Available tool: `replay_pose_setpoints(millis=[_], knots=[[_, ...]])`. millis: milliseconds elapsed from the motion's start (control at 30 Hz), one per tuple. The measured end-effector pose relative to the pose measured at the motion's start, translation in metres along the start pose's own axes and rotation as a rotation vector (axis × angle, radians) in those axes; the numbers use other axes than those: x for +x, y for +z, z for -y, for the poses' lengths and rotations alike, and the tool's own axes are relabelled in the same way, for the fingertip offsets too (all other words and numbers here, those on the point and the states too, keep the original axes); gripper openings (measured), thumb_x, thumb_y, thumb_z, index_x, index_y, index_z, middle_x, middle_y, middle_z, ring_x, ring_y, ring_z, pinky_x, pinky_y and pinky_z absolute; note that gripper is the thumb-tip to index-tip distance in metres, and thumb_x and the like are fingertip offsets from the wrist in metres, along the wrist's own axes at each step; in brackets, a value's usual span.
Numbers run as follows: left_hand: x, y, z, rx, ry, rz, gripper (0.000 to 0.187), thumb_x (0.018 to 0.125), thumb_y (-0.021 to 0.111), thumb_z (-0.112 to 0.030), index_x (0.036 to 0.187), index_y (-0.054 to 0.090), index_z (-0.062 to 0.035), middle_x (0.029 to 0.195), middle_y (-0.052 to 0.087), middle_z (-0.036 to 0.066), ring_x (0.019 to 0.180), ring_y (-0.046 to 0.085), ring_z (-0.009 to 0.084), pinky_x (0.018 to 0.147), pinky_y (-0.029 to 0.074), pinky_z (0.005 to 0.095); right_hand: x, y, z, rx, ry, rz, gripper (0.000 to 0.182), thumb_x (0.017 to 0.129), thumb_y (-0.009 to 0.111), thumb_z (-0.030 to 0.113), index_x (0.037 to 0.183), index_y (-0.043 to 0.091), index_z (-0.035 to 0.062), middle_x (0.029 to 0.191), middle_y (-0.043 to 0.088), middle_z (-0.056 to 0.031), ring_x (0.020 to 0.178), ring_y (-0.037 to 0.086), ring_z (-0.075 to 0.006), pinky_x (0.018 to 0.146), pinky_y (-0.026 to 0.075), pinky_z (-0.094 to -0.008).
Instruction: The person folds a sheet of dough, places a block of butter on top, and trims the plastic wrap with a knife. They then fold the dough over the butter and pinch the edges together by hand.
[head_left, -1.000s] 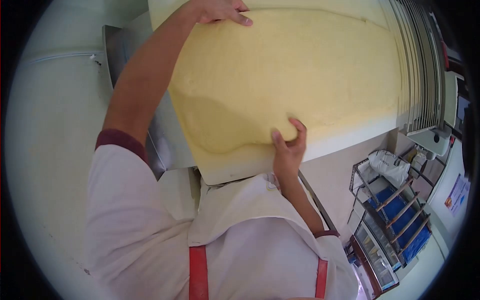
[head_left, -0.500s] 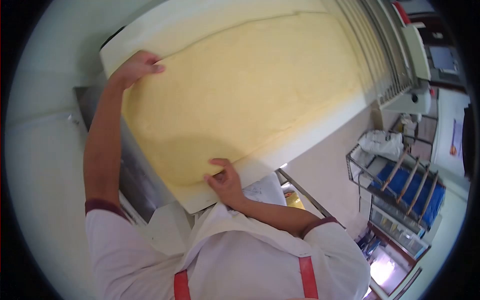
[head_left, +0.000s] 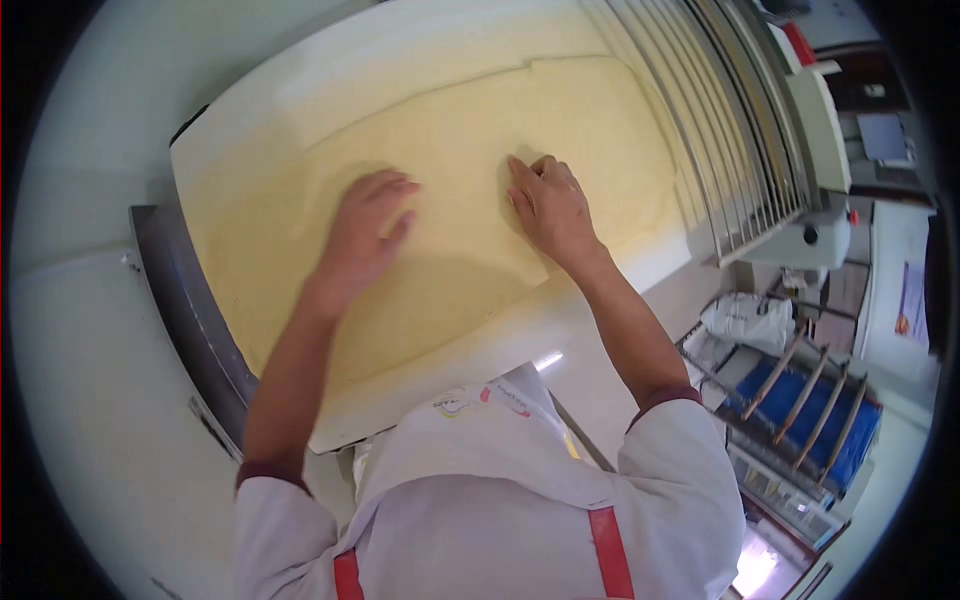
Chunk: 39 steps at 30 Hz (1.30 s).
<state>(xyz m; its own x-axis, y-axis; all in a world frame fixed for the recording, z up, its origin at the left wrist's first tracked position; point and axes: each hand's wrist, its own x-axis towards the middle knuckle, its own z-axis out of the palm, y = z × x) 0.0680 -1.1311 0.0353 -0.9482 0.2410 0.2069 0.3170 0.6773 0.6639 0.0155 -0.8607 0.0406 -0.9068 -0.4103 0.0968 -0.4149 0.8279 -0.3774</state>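
A wide, thin sheet of pale yellow dough (head_left: 440, 290) lies on the white belt (head_left: 400, 410) of a machine. Over its left half, my left hand (head_left: 365, 235) is a little blurred, fingers reaching forward and thumb held apart. My right hand (head_left: 553, 212) hovers close over the right half, fingers bent, with a gap between thumb and forefinger. Neither hand shows anything in its grasp. Along the far side, the dough's edge has a small step.
Metal guard bars (head_left: 705, 130) cross the belt at the right, beside the machine's body. Below right stands a rack (head_left: 800, 400) with wooden bars and a blue sheet, near a white bag (head_left: 750, 318). A metal ledge (head_left: 190, 290) runs along the left.
My left hand has left the dough's far left corner and come right over the sheet. My right hand has moved from the near edge forward and right. The view has shifted slightly.
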Motion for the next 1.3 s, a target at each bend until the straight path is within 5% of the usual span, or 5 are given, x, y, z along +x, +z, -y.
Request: replay_pose_setpoints(millis=[333, 633, 1300], knots=[[0.048, 0.090, -0.056, 0.168, -0.038, 0.045, 0.043, 0.087, 0.062, -0.008, 0.129, 0.059, -0.0129, 0.141, 0.049, 0.011, 0.134, 0.043, 0.0324, 0.111, 0.031, 0.0515, 0.001, -0.017, -0.043, 0.296, -0.247, 0.139, 0.040, 0.082, 0.067, 0.008, 0.122, 0.062, 0.0047, 0.101, 0.053, -0.0111, 0.092, 0.053, -0.0278, 0.082, 0.047, -0.0400], [0.072, 0.078, -0.072, 0.387, -0.098, 0.134, 0.041, 0.086, 0.063, -0.018, 0.127, 0.063, -0.0230, 0.124, 0.056, 0.005, 0.117, 0.051, 0.0249, 0.105, 0.032, 0.0456, 0.019, -0.019, -0.067, 0.356, -0.247, 0.108, 0.037, 0.081, 0.067, 0.005, 0.117, 0.064, 0.0024, 0.094, 0.055, -0.0117, 0.086, 0.056, -0.0281, 0.078, 0.050, -0.0402], [0.066, 0.089, -0.064, 0.353, -0.110, 0.039, 0.039, 0.081, 0.065, -0.010, 0.117, 0.067, -0.0263, 0.124, 0.056, 0.001, 0.117, 0.051, 0.0207, 0.105, 0.032, 0.0474, 0.036, -0.017, -0.072, 0.368, -0.194, 0.177, 0.030, 0.083, 0.062, -0.003, 0.112, 0.067, 0.0052, 0.085, 0.055, -0.0117, 0.079, 0.058, -0.0267, 0.069, 0.050, -0.0382]])
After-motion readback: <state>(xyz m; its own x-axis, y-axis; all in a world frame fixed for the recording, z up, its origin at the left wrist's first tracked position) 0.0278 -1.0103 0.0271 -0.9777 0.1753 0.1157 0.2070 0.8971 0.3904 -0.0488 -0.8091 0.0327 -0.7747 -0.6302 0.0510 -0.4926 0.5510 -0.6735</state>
